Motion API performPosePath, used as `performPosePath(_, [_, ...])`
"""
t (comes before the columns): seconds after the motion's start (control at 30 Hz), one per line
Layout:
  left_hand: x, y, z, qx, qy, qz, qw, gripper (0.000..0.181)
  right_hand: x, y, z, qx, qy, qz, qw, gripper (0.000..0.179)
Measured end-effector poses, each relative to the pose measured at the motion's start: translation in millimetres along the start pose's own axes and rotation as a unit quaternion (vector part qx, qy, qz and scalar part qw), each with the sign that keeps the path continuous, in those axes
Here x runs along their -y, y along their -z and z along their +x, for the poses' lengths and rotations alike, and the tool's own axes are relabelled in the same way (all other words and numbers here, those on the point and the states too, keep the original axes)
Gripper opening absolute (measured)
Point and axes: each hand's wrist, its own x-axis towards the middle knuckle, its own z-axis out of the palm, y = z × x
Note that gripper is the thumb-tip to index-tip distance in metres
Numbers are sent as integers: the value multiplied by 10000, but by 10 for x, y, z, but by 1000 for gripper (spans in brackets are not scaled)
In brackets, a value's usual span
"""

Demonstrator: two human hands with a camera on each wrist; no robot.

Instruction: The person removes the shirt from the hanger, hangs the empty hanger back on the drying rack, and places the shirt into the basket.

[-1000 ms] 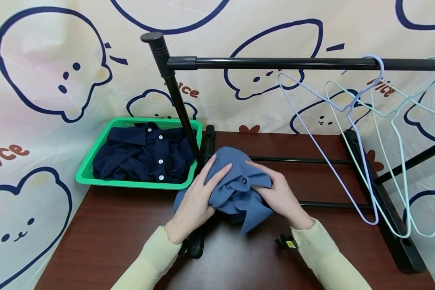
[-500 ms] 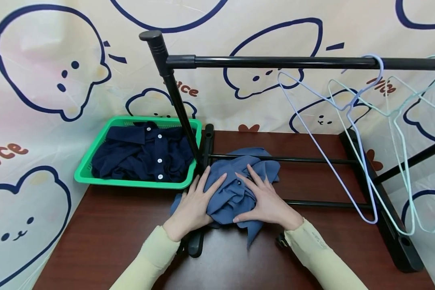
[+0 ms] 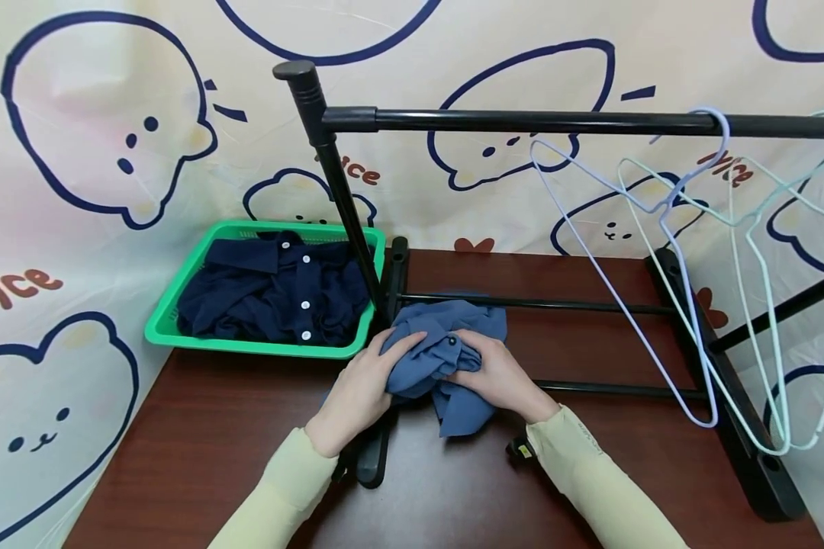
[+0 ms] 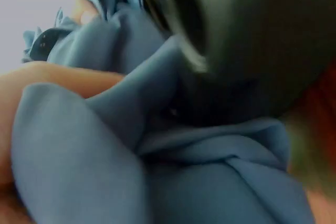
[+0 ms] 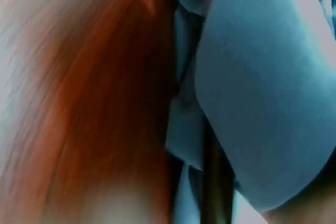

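A crumpled blue shirt (image 3: 446, 351) with a dark button lies bunched between my two hands, over the left foot of a black rack. My left hand (image 3: 360, 389) grips its left side, the thumb on top and the fingers partly hidden behind the cloth. On the opposite side my right hand (image 3: 500, 375) holds the bundle with curled fingers and thumb. In the left wrist view, folds of the shirt (image 4: 79, 150) crowd around a dark rack tube (image 4: 241, 45). The right wrist view is blurred, with the shirt (image 5: 262, 82) filling its right half.
A green basket (image 3: 254, 349) with a navy shirt (image 3: 275, 293) stands at the left. The black rack's top rail (image 3: 522, 120) crosses above the hands. A lilac hanger (image 3: 611, 274) and mint hangers (image 3: 776, 366) hang at its right end over the brown table (image 3: 453, 503).
The shirt, first held raised and loosely spread, went down under spread hands and is now gathered into a smaller bundle. The right hand's fingers have closed in on it; basket and rack stay put.
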Motion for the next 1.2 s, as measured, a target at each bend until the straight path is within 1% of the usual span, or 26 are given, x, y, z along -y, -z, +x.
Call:
performPosePath(0.1, [-40, 154, -25, -130, 12, -338, 9993, 106, 157, 45, 14, -175, 316, 168, 9992, 48])
performPosePath(0.17, [-57, 315, -45, -215, -15, -546, 9983, 107, 311, 93, 36, -154, 459, 359, 9982, 48])
performPosePath(0.23, [-60, 500, -72, -401, -97, -767, 9962, 104, 517, 151, 68, -35, 578, 624, 9964, 46])
performPosePath(0.3, [-55, 691, -118, -743, -190, -909, 9929, 96, 766, 218, 114, 191, 680, 937, 9931, 44])
performPosePath(0.37, [-58, 877, -169, -1213, -276, -969, 9875, 84, 1032, 288, 185, 389, 794, 1199, 9888, 43])
performPosePath(0.43, [-87, 1064, -224, -1761, -327, -960, 9791, 70, 1289, 353, 272, 554, 871, 1430, 9843, 43])
performPosePath(0.5, [-150, 1252, -280, -2377, -345, -912, 9664, 59, 1484, 383, 383, 625, 1010, 1576, 9803, 42])
performPosePath(0.53, [-189, 1345, -301, -2716, -367, -910, 9574, 53, 1573, 389, 440, 660, 1056, 1658, 9783, 42])
performPosePath(0.57, [-234, 1438, -320, -3072, -386, -903, 9465, 47, 1652, 386, 500, 688, 1120, 1755, 9757, 43])
performPosePath(0.6, [-280, 1523, -332, -3464, -406, -916, 9327, 40, 1726, 377, 564, 735, 1192, 1890, 9719, 43])
performPosePath(0.63, [-325, 1603, -337, -3858, -419, -911, 9171, 34, 1799, 364, 630, 743, 1309, 1983, 9685, 43])
performPosePath(0.7, [-383, 1736, -329, -4636, -422, -898, 8805, 23, 1932, 329, 764, 745, 1590, 2156, 9606, 43])
performPosePath(0.77, [-388, 1834, -300, -5317, -437, -821, 8418, 15, 2064, 293, 894, 658, 1962, 2340, 9500, 42])
performPosePath(0.8, [-369, 1873, -278, -5606, -440, -765, 8234, 12, 2129, 278, 955, 591, 2172, 2394, 9445, 41])
performPosePath(0.83, [-340, 1915, -253, -5837, -445, -681, 8079, 10, 2192, 264, 1010, 508, 2368, 2436, 9392, 40])
performPosePath(0.87, [-299, 1954, -229, -6023, -469, -625, 7944, 9, 2247, 249, 1062, 419, 2551, 2482, 9336, 40])
performPosePath(0.9, [-257, 1994, -203, -6161, -486, -558, 7842, 7, 2297, 234, 1110, 295, 2727, 2477, 9292, 39])
performPosePath(0.93, [-214, 2037, -182, -6229, -494, -465, 7794, 7, 2334, 217, 1160, 175, 2901, 2432, 9254, 38])
performPosePath(0.97, [-170, 2073, -160, -6256, -489, -396, 7776, 6, 2352, 188, 1212, 21, 3069, 2379, 9215, 38])
performPosePath(1.0, [-126, 2106, -147, -6198, -472, -312, 7827, 7, 2351, 153, 1258, -140, 3151, 2278, 9212, 38])
performPosePath(1.03, [-82, 2129, -139, -6073, -449, -223, 7929, 9, 2331, 108, 1304, -300, 3185, 2161, 9225, 39])
performPosePath(1.07, [-28, 2140, -139, -5884, -412, -128, 8074, 13, 2286, 46, 1352, -464, 3181, 2025, 9250, 40])
performPosePath(1.1, [36, 2143, -142, -5647, -369, -40, 8245, 17, 2216, -31, 1402, -589, 3119, 1880, 9295, 42])
performPosePath(1.13, [117, 2131, -150, -5362, -316, 34, 8435, 22, 2124, -121, 1453, -663, 2983, 1746, 9360, 44])
performPosePath(1.2, [344, 2065, -157, -4783, -216, 207, 8777, 33, 1919, -313, 1531, -693, 2508, 1498, 9539, 48])
